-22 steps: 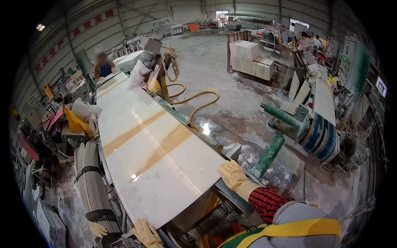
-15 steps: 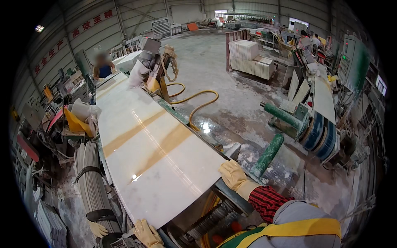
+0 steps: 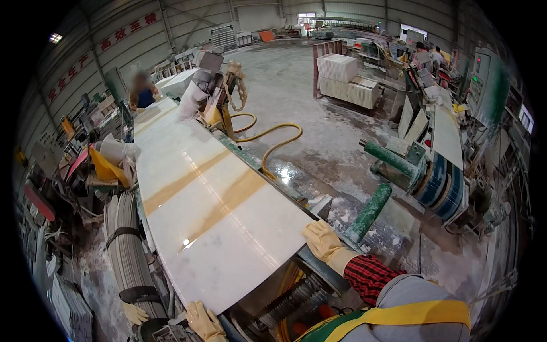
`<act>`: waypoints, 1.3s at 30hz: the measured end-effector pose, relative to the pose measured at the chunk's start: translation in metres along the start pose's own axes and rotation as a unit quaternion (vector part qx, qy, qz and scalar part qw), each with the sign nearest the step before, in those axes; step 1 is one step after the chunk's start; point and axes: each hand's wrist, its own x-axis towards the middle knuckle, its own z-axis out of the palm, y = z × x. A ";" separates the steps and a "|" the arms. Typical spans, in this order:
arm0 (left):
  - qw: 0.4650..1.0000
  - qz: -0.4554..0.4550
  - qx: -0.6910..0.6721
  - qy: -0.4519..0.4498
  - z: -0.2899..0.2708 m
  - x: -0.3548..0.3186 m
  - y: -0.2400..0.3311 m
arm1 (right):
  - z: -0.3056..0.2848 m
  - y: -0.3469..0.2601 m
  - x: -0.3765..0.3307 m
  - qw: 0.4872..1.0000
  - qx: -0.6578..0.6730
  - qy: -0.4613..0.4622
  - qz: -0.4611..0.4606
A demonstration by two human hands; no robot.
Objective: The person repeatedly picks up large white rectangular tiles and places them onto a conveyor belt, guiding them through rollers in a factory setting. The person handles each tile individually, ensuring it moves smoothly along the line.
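Note:
A long polished slab (image 3: 228,251), white with tan bands, lies lengthwise on a machine bed in front of me. My right hand (image 3: 326,242), in a cream rubber glove, grips the slab's right edge by its near corner, fingers bent and close together. At the near left corner my left hand (image 3: 204,322), gloved alike, holds the slab's end; its thumb is hidden. Under the near end sits a dark ribbed spring-like part (image 3: 293,299) with yellow hoses. Left of my left hand lies another cream glove (image 3: 135,313).
A strapped bundle of grey strips (image 3: 126,251) stands along the slab's left side. To the right are a green roller (image 3: 369,212) and a yellow hose (image 3: 270,154) on the wet floor. Stacked slabs (image 3: 347,85) stand farther off. A person (image 3: 142,94) is at the far end.

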 end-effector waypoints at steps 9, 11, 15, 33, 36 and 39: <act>1.000 -0.003 -0.003 -0.001 0.000 -0.004 -0.001 | -0.006 -0.003 -0.001 1.000 -0.001 -0.019 0.011; 1.000 -0.008 -0.001 -0.007 -0.001 -0.004 0.000 | -0.007 -0.004 -0.001 1.000 0.000 -0.019 0.010; 1.000 -0.016 -0.007 -0.020 -0.005 -0.003 0.005 | -0.007 -0.002 -0.003 1.000 0.004 -0.008 0.006; 1.000 -0.004 -0.003 0.005 0.004 -0.016 -0.005 | -0.015 -0.009 -0.005 1.000 0.025 -0.003 0.007; 0.999 -0.018 -0.012 -0.026 0.000 -0.009 0.006 | -0.017 -0.004 -0.010 1.000 0.022 -0.003 0.014; 0.999 -0.024 -0.013 -0.028 -0.015 -0.008 0.015 | -0.015 -0.002 -0.012 1.000 0.023 -0.008 0.015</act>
